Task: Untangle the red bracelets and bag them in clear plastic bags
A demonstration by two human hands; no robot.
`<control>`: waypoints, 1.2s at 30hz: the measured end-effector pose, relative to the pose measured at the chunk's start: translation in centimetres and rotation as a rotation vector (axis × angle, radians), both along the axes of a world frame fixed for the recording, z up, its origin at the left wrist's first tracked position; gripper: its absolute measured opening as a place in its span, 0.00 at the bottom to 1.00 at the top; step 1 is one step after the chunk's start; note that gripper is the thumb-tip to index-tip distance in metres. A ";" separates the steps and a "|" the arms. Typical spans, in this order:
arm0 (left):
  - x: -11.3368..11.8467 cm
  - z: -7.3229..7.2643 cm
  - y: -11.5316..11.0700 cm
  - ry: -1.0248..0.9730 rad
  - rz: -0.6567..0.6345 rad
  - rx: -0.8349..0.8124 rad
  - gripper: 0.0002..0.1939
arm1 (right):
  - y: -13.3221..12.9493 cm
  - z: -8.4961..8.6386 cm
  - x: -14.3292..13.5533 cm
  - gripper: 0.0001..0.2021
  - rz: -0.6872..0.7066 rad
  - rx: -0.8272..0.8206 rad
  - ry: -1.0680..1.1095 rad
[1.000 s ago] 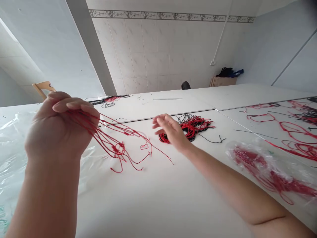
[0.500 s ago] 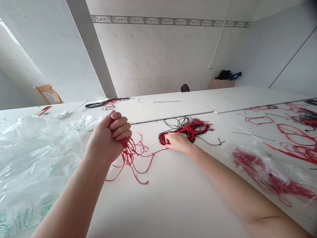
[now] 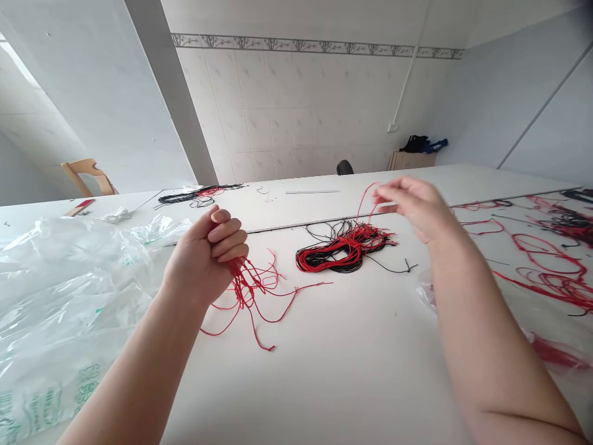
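My left hand (image 3: 208, 256) is closed in a fist round a bunch of red cords (image 3: 243, 284), whose loose ends hang below it and spread over the white table (image 3: 324, 371). To the right, my right hand (image 3: 412, 204) is raised above the table, its thumb and fingers pinching a thin red cord (image 3: 364, 201). That cord curves down toward a coiled bundle of red and black cords (image 3: 324, 256); whether its lower end is still among them I cannot tell. The bundle lies between my hands, its frayed ends pointing right.
Crumpled clear plastic bags (image 3: 69, 296) cover the left side. A dark cord bundle (image 3: 199, 194) lies on the far table. More red cords (image 3: 551, 259) are strewn at right, near a clear bag with red cords (image 3: 556, 352), partly behind my right arm. A wooden chair (image 3: 88, 173) stands behind.
My right hand has left the coiled bundle, rising to the right with a red cord pinched in its fingers. The left fist has stayed nearly still.
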State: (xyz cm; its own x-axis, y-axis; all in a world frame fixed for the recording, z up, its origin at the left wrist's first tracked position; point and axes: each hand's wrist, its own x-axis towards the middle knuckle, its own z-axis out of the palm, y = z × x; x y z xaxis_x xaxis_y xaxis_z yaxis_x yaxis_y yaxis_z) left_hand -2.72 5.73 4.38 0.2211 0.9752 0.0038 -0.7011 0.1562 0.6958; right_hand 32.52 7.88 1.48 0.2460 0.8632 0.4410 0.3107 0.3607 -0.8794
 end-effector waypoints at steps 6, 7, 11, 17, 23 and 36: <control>0.2 0.1 -0.5 -0.016 -0.028 -0.011 0.18 | -4.3 3.7 -1.0 0.03 0.003 0.375 0.440; 0.2 0.1 -0.6 -0.019 -0.031 -0.012 0.18 | -4.8 4.0 -1.6 0.03 0.036 0.388 0.450; 0.1 0.3 -0.8 -0.037 -0.050 -0.025 0.18 | -4.6 4.1 -4.6 0.02 0.194 0.360 0.412; 0.0 0.2 -0.6 -0.039 -0.059 -0.024 0.18 | -1.5 5.4 -10.4 0.06 0.439 0.244 0.042; 0.2 -0.3 -0.5 -0.007 -0.060 -0.021 0.19 | -2.7 5.6 -14.8 0.06 0.553 0.258 -0.078; 2.2 -3.3 0.7 0.132 -0.133 -0.079 0.15 | -0.6 -2.3 -15.5 0.14 0.581 -0.139 0.301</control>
State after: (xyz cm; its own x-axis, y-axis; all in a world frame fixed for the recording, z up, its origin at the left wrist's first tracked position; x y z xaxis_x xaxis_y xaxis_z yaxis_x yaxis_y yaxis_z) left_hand -0.54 6.45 1.09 0.3414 0.9336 -0.1089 -0.5743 0.2989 0.7621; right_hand 17.02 7.32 -0.82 -0.1814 0.9363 0.3008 -0.1660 0.2723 -0.9478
